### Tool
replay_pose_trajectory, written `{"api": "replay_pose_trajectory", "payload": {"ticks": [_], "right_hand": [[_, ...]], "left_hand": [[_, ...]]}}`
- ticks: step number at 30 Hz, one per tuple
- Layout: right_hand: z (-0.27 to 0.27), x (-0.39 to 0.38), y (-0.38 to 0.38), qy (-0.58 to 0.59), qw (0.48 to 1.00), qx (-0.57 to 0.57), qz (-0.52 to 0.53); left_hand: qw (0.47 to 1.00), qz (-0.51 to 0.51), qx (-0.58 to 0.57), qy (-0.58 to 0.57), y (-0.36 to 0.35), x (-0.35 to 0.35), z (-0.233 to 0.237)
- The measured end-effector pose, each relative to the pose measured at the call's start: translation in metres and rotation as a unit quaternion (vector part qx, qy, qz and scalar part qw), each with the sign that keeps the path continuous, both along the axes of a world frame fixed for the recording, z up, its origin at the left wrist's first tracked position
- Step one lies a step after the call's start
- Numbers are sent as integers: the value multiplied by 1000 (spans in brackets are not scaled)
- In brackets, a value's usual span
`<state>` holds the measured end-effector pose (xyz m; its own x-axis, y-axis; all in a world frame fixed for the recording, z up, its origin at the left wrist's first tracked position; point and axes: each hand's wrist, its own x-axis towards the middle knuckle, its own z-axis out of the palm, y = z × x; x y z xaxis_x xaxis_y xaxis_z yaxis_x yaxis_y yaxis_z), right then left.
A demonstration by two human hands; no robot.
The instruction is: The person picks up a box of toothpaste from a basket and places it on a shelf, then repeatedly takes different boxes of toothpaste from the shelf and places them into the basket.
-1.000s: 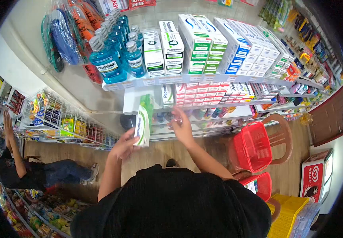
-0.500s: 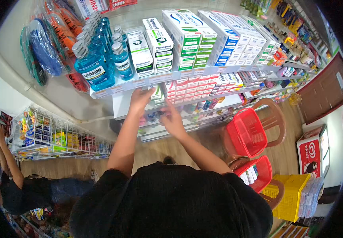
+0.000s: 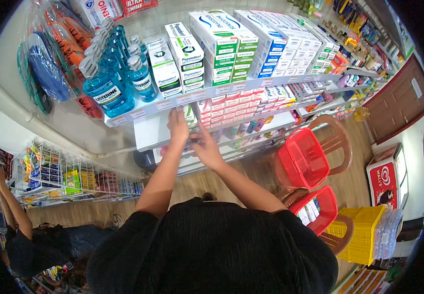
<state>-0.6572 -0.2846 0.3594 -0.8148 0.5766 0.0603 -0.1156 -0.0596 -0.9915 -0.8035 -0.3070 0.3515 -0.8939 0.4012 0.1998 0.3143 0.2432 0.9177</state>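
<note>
My left hand [image 3: 178, 127] reaches up to the second shelf. Its fingers are stretched out against the left end of a stack of green-and-white toothpaste boxes [image 3: 189, 115]; the fingertips are partly hidden under the upper shelf's edge. Just to the right and lower, my right hand [image 3: 207, 149] is at the front of that shelf, index finger pointing up near the stack, thumb apart. I see nothing held in it. Red-and-white toothpaste boxes [image 3: 229, 109] stand in rows right beside the green ones. Above, on the top shelf, are Pepsodent boxes [image 3: 167, 73].
Blue Listerine bottles [image 3: 108, 93] stand at the top shelf's left end, Sensodyne boxes [image 3: 224, 46] further right. A red basket [image 3: 302, 161] and another with boxes inside [image 3: 327, 210] rest on brown chairs [image 3: 339, 147]. Another person [image 3: 40, 245] is at a wire rack [image 3: 74, 171] on the left.
The view has shifted slightly. My left hand has moved right, its fingers now straighter and closer to the green boxes. My right hand stays near the shelf front, a little closer to the left.
</note>
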Motion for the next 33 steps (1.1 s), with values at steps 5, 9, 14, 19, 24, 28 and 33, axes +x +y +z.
{"api": "replay_pose_trajectory", "payload": {"ticks": [5, 9, 14, 19, 24, 28, 33], "right_hand": [[-4, -1, 2, 6, 1000, 26, 5], [-5, -1, 3, 10, 1000, 4, 12], [1, -5, 5, -3, 999, 47, 24], [4, -15, 6, -6, 997, 72, 17], [3, -13, 6, 24, 996, 78, 23], [11, -5, 5, 1, 995, 93, 39], [17, -2, 5, 6, 998, 49, 44]], "left_hand": [[1000, -4, 28, -8, 7, -1, -9], [996, -13, 28, -83, -1, 17, 23], [999, -17, 5, -42, 0, 12, 11], [967, -51, 66, -240, -13, 44, 78], [963, -82, 130, -220, -5, 21, 30], [975, -73, 153, -142, -5, 23, 24], [960, -99, 128, -227, -14, 44, 57]]}}
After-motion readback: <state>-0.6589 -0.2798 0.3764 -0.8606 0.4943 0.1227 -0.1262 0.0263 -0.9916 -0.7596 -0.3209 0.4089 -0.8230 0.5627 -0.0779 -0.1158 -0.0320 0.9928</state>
